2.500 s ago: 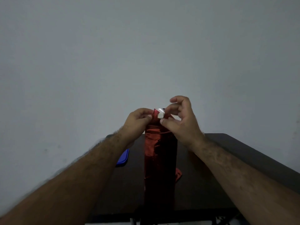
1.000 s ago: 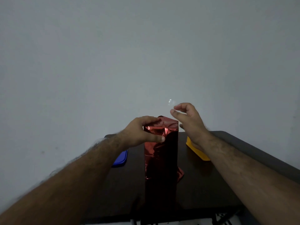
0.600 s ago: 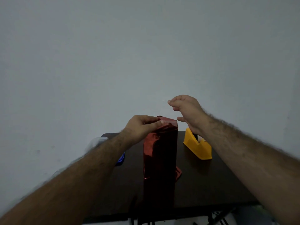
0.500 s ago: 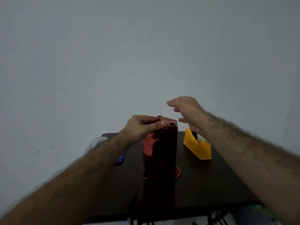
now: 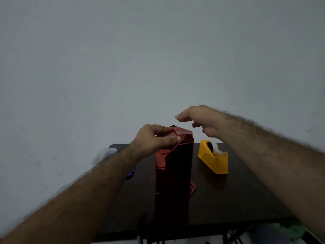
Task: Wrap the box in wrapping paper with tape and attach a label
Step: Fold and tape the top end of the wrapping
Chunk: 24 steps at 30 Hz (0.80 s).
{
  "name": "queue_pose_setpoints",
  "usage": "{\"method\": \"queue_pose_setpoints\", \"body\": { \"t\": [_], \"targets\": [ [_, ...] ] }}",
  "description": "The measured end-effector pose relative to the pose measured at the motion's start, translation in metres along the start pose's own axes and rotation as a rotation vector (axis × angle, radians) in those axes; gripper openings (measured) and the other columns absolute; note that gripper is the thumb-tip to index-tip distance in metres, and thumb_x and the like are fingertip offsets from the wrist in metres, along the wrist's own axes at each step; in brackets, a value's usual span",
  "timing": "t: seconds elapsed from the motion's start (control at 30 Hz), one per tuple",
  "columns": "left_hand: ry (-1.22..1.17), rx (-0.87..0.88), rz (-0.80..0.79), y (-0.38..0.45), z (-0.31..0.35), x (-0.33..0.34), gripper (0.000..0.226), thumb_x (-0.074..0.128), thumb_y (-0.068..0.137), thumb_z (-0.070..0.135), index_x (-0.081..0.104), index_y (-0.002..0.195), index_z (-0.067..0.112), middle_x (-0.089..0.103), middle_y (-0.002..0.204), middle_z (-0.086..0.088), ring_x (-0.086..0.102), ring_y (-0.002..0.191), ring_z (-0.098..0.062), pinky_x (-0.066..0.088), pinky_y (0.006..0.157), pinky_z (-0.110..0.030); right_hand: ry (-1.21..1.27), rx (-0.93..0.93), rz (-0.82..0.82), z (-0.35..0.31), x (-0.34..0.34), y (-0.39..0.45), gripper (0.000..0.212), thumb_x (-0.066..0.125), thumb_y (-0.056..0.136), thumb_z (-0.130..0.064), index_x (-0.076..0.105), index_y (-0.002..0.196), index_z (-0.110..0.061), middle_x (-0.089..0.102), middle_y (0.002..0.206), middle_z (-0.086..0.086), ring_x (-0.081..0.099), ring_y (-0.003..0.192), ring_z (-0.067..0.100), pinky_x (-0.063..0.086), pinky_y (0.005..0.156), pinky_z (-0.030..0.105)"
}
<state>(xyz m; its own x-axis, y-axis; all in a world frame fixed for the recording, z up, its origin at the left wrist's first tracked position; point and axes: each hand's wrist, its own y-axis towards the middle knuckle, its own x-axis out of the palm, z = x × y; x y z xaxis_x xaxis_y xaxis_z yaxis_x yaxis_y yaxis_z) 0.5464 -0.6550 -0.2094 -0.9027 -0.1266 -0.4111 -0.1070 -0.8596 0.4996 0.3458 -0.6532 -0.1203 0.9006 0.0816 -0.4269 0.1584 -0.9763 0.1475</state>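
A tall box [image 5: 173,173] wrapped in shiny red paper stands upright in the middle of the dark table [image 5: 228,199]. My left hand [image 5: 151,140] grips its top, thumb pressing the folded paper flaps down. My right hand [image 5: 200,120] hovers just above and right of the top without touching it. Its thumb and forefinger are pinched together on a small piece of clear tape that hardly shows. A loose red paper flap [image 5: 192,188] sticks out at the box's base on the right.
A yellow tape dispenser [image 5: 213,159] stands on the table right of the box, under my right wrist. A blue object [image 5: 131,172] lies at the left, mostly hidden by my left forearm. A plain wall is close behind.
Both hands were folding paper at the box top. My right hand then lifted away with a bit of clear tape and now hovers there. My left hand stayed pressing the top.
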Motion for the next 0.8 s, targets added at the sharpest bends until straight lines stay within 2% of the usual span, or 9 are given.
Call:
{"method": "queue_pose_setpoints", "body": {
  "t": [0.07, 0.17, 0.27, 0.33, 0.47, 0.6, 0.67, 0.8],
  "targets": [
    [0.019, 0.007, 0.005, 0.0, 0.0, 0.0, 0.057, 0.09, 0.074, 0.051, 0.077, 0.124, 0.028, 0.076, 0.112, 0.016, 0.069, 0.097, 0.01, 0.054, 0.077, -0.011, -0.013, 0.02, -0.036, -0.001, 0.004, 0.002, 0.022, 0.075, 0.094, -0.023, 0.075, 0.113, -0.013, 0.071, 0.113, -0.006, 0.058, 0.104, 0.007, 0.036, 0.086, 0.031],
    [0.015, 0.0, 0.002, -0.001, 0.001, 0.001, 0.053, 0.09, 0.075, 0.05, 0.078, 0.121, 0.025, 0.078, 0.107, 0.012, 0.073, 0.094, 0.003, 0.057, 0.077, -0.017, -0.042, 0.053, -0.048, -0.002, 0.012, 0.003, 0.018, 0.073, 0.094, -0.02, 0.076, 0.111, -0.012, 0.071, 0.106, -0.007, 0.06, 0.111, 0.011, 0.036, 0.094, 0.034],
    [0.002, -0.004, 0.001, -0.002, 0.003, 0.001, 0.043, 0.09, 0.078, 0.044, 0.08, 0.115, 0.025, 0.079, 0.101, 0.01, 0.075, 0.089, 0.0, 0.055, 0.069, -0.012, -0.051, 0.089, -0.051, -0.006, 0.017, 0.0, 0.017, 0.07, 0.096, -0.019, 0.075, 0.109, -0.011, 0.068, 0.1, -0.005, 0.058, 0.094, 0.01, 0.036, 0.076, 0.029],
    [0.016, 0.008, 0.008, -0.003, 0.003, 0.002, 0.039, 0.089, 0.079, 0.044, 0.081, 0.113, 0.027, 0.079, 0.099, 0.012, 0.074, 0.088, 0.002, 0.055, 0.069, -0.01, -0.065, 0.102, -0.044, -0.006, 0.019, -0.001, 0.013, 0.069, 0.095, -0.02, 0.074, 0.106, -0.014, 0.067, 0.103, -0.002, 0.055, 0.086, 0.01, 0.033, 0.067, 0.03],
    [0.011, 0.006, 0.012, -0.004, 0.003, 0.001, 0.044, 0.09, 0.078, 0.044, 0.08, 0.117, 0.025, 0.08, 0.101, 0.011, 0.074, 0.09, 0.002, 0.056, 0.073, -0.012, -0.059, 0.127, 0.0, -0.004, 0.024, 0.0, 0.023, 0.073, 0.093, -0.02, 0.077, 0.114, -0.011, 0.07, 0.115, 0.0, 0.057, 0.088, 0.008, 0.034, 0.063, 0.028],
    [0.031, 0.006, 0.009, -0.004, 0.004, 0.001, 0.049, 0.089, 0.077, 0.049, 0.079, 0.12, 0.027, 0.078, 0.106, 0.013, 0.073, 0.093, 0.003, 0.057, 0.08, -0.017, -0.06, 0.145, 0.043, -0.003, 0.028, -0.003, 0.025, 0.075, 0.091, -0.015, 0.076, 0.114, -0.007, 0.07, 0.102, -0.001, 0.059, 0.079, 0.007, 0.036, 0.056, 0.024],
    [0.031, 0.008, 0.007, -0.005, 0.005, 0.001, 0.045, 0.089, 0.078, 0.047, 0.08, 0.118, 0.028, 0.079, 0.105, 0.013, 0.073, 0.092, 0.003, 0.057, 0.078, -0.015, -0.077, 0.144, 0.087, -0.002, 0.029, -0.003, 0.024, 0.079, 0.087, -0.013, 0.075, 0.11, -0.006, 0.067, 0.096, -0.001, 0.059, 0.075, 0.008, 0.039, 0.055, 0.024],
    [0.041, 0.014, 0.015, -0.005, 0.004, 0.0, 0.044, 0.089, 0.078, 0.048, 0.08, 0.117, 0.029, 0.078, 0.104, 0.013, 0.072, 0.092, 0.005, 0.056, 0.077, -0.014, -0.152, 0.134, 0.149, -0.001, 0.03, -0.001, 0.022, 0.084, 0.079, -0.011, 0.067, 0.093, -0.008, 0.064, 0.1, 0.004, 0.058, 0.08, 0.014, 0.043, 0.058, 0.027]
  ]
}}
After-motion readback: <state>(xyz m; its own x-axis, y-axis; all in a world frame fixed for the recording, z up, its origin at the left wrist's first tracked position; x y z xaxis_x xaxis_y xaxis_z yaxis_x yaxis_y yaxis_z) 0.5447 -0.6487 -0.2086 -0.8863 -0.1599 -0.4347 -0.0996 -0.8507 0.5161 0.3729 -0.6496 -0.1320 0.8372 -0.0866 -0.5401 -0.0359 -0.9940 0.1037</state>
